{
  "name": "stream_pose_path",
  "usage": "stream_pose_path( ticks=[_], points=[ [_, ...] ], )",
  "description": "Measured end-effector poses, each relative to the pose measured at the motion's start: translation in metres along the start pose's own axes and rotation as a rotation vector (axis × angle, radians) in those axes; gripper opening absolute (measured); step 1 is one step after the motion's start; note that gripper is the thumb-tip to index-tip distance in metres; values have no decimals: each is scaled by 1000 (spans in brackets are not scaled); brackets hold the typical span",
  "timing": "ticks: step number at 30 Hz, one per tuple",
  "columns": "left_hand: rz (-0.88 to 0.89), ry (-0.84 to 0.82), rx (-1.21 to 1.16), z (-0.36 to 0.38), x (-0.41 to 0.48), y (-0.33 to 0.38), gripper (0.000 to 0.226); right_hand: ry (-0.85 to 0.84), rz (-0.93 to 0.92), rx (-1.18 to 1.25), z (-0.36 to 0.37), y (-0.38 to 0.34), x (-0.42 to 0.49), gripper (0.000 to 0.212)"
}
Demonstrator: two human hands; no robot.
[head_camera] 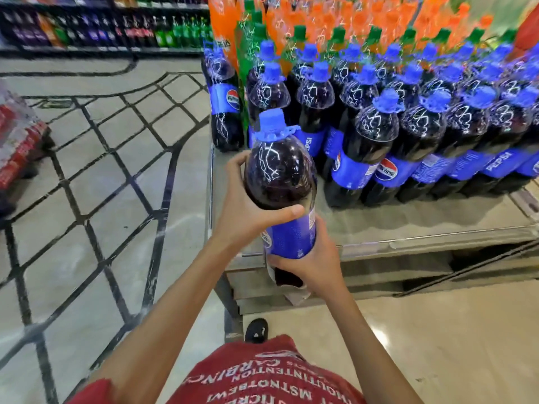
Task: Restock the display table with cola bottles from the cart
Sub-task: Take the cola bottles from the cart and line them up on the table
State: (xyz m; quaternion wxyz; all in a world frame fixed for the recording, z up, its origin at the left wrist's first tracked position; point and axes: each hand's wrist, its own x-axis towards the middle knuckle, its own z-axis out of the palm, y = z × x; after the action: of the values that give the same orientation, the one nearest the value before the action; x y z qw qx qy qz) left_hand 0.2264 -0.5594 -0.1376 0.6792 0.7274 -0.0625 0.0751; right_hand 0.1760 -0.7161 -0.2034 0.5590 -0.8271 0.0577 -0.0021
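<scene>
Right hand (pixel 315 269) was nearest, its fingers curled round the lower body of the held cola bottle (pixel 281 176), below the blue label, just in front of the desk (pixel 408 225) edge. Left hand (pixel 245 211) gripped the bottle's dark shoulder, thumb across the front. The bottle was tilted, cap pointing away, over the desk's front-left corner. Wire cart (pixel 162 228) stood left of the desk. Standing cola bottles (pixel 376 147) filled the desk's middle. Orange and green bottles (pixel 320 16) occupied its far side.
</scene>
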Motion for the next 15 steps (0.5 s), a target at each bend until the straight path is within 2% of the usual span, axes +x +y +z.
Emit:
stream_pose_path(
  ticks=[15],
  points=[
    [-19, -164, 18, 19, 111, -51, 112, 94, 67, -42, 15, 28, 111, 91]
  ],
)
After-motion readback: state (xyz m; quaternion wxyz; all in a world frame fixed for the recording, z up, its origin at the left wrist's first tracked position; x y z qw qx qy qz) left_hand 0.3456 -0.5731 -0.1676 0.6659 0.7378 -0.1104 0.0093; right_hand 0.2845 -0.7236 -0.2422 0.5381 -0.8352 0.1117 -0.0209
